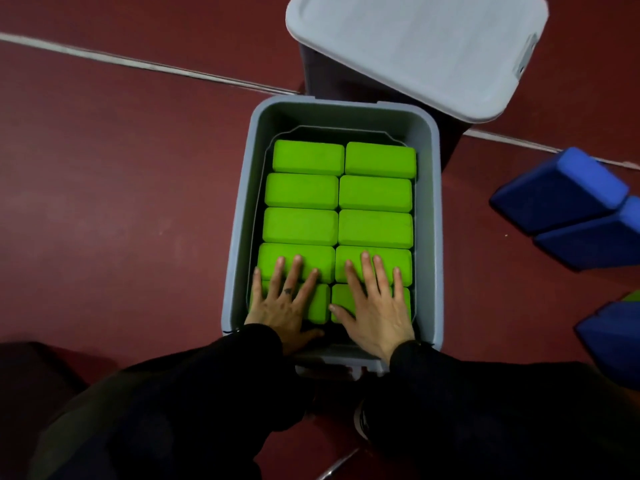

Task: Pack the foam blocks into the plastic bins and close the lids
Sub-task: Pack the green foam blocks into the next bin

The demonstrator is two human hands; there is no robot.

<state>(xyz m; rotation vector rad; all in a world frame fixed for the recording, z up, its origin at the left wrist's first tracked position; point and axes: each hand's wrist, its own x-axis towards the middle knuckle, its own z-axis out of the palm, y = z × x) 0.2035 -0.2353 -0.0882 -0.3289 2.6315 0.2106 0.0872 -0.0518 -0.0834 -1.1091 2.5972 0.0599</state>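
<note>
An open grey plastic bin [242, 237] stands on the dark red floor in front of me. Inside it lie several bright green foam blocks [339, 226] in two neat columns. My left hand [284, 306] rests flat, fingers spread, on the nearest blocks of the left column. My right hand [375, 306] lies flat the same way on the nearest blocks of the right column. Neither hand grips anything. A grey lid [415, 53] sits askew on a second dark bin behind the open one.
Several blue foam blocks [568, 206] lie on the floor at the right, with more at the right edge [613, 337]. A white line [138, 60] crosses the floor. My dark sleeves and legs fill the bottom of the view.
</note>
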